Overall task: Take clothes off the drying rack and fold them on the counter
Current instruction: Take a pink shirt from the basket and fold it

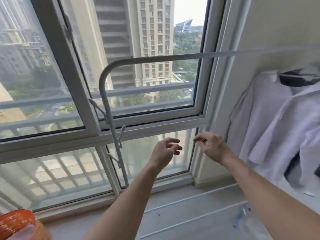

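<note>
One white shirt [270, 129] hung collar-up, long axis roughly vertical, one drying rack [155, 59], left hand [165, 150] and right hand [211, 146] loosely curled, empty

I am looking into a home, more exactly the closed balcony of a high flat. A large window [69, 75] with white frames fills the view. Through it I see tall apartment towers [155, 40] and trees far below, and a railing [52, 103] runs just outside the glass. A grey drying rack [101, 90] with clips [122, 134] on its upright tube stands beside the window. At the right, a white shirt [270, 118] hangs on a dark hanger [294, 78] before a plain cream wall [268, 32].
</note>
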